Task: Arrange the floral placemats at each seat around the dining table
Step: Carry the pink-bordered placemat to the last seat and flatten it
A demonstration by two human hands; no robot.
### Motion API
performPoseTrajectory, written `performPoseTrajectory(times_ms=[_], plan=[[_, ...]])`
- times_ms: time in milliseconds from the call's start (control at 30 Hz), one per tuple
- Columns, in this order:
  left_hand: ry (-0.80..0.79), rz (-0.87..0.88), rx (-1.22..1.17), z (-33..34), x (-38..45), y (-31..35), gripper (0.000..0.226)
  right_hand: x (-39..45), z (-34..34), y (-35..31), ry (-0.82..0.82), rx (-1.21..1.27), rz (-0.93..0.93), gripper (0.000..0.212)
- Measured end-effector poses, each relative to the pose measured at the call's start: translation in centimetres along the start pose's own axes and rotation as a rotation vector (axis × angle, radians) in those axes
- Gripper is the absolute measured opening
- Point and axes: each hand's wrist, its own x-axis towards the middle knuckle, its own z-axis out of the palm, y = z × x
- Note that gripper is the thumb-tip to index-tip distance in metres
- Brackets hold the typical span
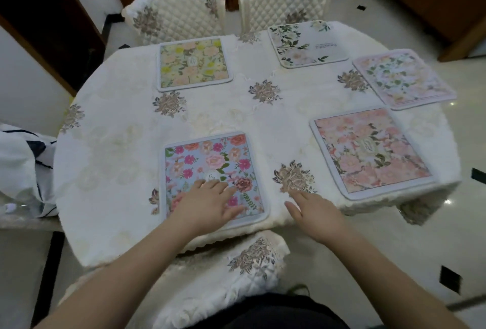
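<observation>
Left hand [207, 203] flat on blue placemat [210, 170] | right hand [314, 213] open, empty | mat looks light, floppy; slide by edge

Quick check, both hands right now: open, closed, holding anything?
Left hand: open, fingers flat on the blue floral placemat, holding nothing.
Right hand: open, fingers extended over the tablecloth, holding nothing.
</observation>
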Motion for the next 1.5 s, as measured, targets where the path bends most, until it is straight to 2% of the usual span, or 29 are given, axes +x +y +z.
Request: performPoseTrajectory(times_ms=[400, 600, 700, 1033, 1300, 1500], plan=[[0.111, 0.163, 0.048, -4.0, 10.0, 18.7, 0.093, -8.5, -4.2, 14.3, 0.206, 0.077, 0.26, 0.053], [0.172, 0.307, 0.076, -6.5, 13.4, 25.3, 0.087, -10.9, -5.7, 18.8, 0.409, 0.087, 0.366, 0.06], [0.208, 0.375, 0.1, -7.4, 15.3, 27.3, 0.083, -11.4, -6.1, 20.2, 0.44, 0.103, 0.43, 0.061], [0.286, 0.553, 0.097, -10.0, 23.4, 33.3, 0.077, -11.3, -8.0, 25.7, 0.492, 0.121, 0.636, 0.059], [0.374, 0.688, 0.073, -12.1, 30.3, 37.3, 0.067, -12.3, -8.5, 30.7, 0.427, 0.123, 0.829, 0.06], [0.375, 0.84, 0.154, -12.6, 33.2, 40.7, 0.065, -13.6, -8.5, 33.5, 0.426, 0.147, 0.931, 0.072]])
